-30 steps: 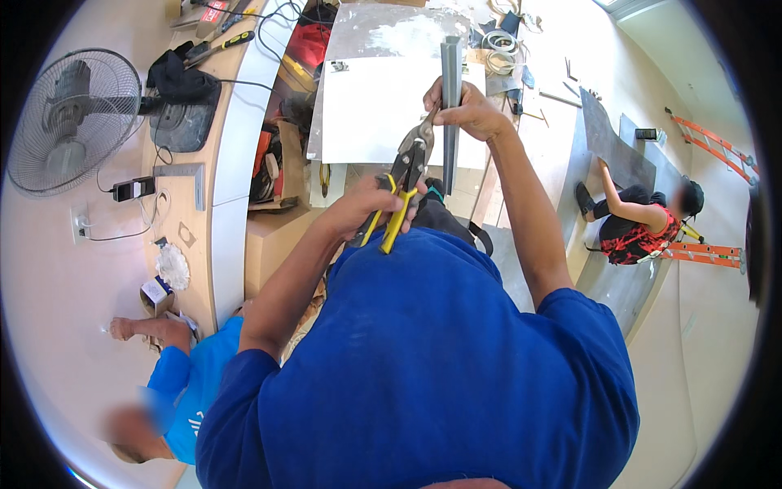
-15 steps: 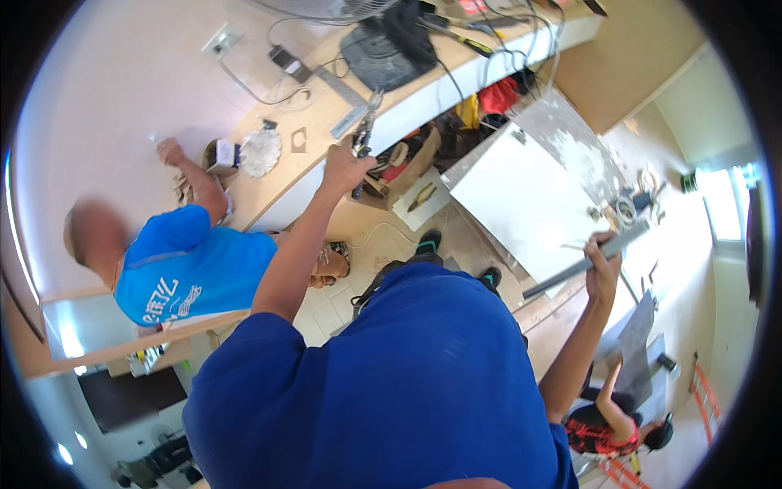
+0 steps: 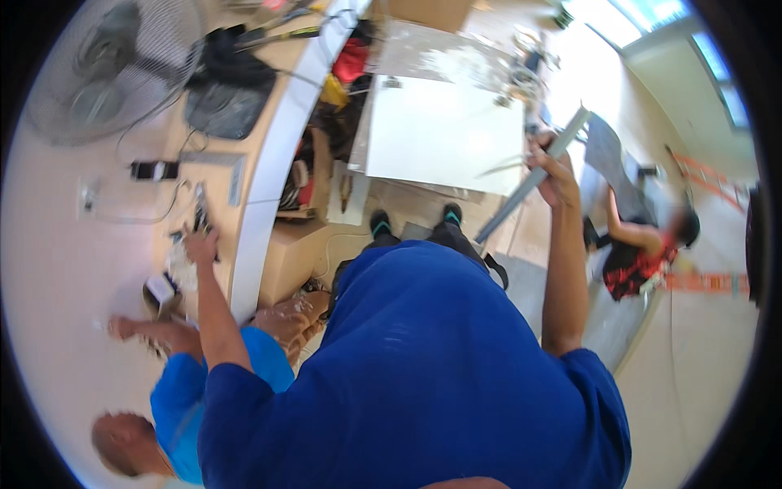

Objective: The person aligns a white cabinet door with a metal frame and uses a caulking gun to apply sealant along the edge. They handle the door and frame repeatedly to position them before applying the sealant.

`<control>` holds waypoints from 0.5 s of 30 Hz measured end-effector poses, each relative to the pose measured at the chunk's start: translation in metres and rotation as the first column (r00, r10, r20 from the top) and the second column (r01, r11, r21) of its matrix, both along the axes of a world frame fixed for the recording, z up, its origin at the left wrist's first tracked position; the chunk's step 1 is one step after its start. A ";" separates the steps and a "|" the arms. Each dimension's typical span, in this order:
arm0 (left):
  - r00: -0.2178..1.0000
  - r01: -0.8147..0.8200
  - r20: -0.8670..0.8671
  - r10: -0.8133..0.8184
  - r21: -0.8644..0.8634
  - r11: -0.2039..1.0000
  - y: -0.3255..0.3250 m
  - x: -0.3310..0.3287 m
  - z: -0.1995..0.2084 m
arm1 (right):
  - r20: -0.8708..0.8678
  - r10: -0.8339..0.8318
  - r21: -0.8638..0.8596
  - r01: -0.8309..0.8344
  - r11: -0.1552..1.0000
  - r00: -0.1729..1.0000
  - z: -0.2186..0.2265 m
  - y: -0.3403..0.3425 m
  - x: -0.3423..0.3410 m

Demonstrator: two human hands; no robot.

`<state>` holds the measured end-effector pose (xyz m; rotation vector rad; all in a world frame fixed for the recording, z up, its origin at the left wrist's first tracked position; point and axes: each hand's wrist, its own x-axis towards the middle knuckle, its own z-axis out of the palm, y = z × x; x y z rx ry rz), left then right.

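Slanting up rightward, grey channel (image 3: 521, 191) fills curled right hand (image 3: 558, 179); left hand (image 3: 200, 243) at snips (image 3: 200, 200), hold unclear.

A wire-caged fan (image 3: 114, 49) stands at left, black cloth (image 3: 230, 61) at its base (image 3: 228, 116), a white board (image 3: 444, 134) lies ahead, and an orange ladder (image 3: 707, 283) shows beside a person (image 3: 626, 267).
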<state>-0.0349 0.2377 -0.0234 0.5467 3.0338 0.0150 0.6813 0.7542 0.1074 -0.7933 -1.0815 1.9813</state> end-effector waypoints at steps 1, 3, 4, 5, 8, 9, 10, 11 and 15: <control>1.000 0.016 0.025 -0.016 0.019 1.000 0.003 0.001 0.002 | -0.065 -0.034 -0.018 0.032 0.999 0.997 0.001 -0.008 -0.001; 0.994 -0.007 0.108 0.000 0.063 0.998 0.000 -0.005 0.008 | -0.230 -0.105 -0.082 0.088 0.993 0.968 -0.003 -0.017 -0.002; 0.991 0.008 0.136 -0.018 0.074 0.997 -0.002 -0.011 0.009 | -0.325 -0.122 -0.109 0.090 0.990 0.938 -0.007 -0.019 -0.001; 0.989 0.011 0.147 -0.017 0.044 0.999 -0.006 -0.021 0.009 | -0.399 -0.129 -0.127 0.085 0.988 0.908 -0.010 -0.020 0.000; 0.998 0.044 0.030 -0.046 0.040 0.998 0.008 -0.024 0.016 | -0.551 -0.122 -0.137 0.055 0.989 0.826 -0.009 -0.023 -0.007; 0.994 0.110 -0.029 -0.107 0.118 0.987 0.015 -0.025 0.018 | -0.581 -0.125 -0.141 0.051 0.989 0.804 -0.006 -0.024 -0.011; 0.982 0.179 -0.093 -0.164 0.188 0.966 0.025 -0.028 0.022 | -0.612 -0.128 -0.147 0.047 0.988 0.781 -0.006 -0.025 -0.010; 0.963 0.246 -0.039 -0.267 0.533 0.809 0.085 0.034 0.021 | -0.606 -0.115 -0.121 0.052 0.991 0.787 -0.006 -0.029 -0.012; 0.547 0.010 0.432 -0.717 0.853 0.521 0.295 0.293 0.100 | -0.624 -0.079 -0.106 0.016 0.994 0.777 -0.010 -0.023 -0.017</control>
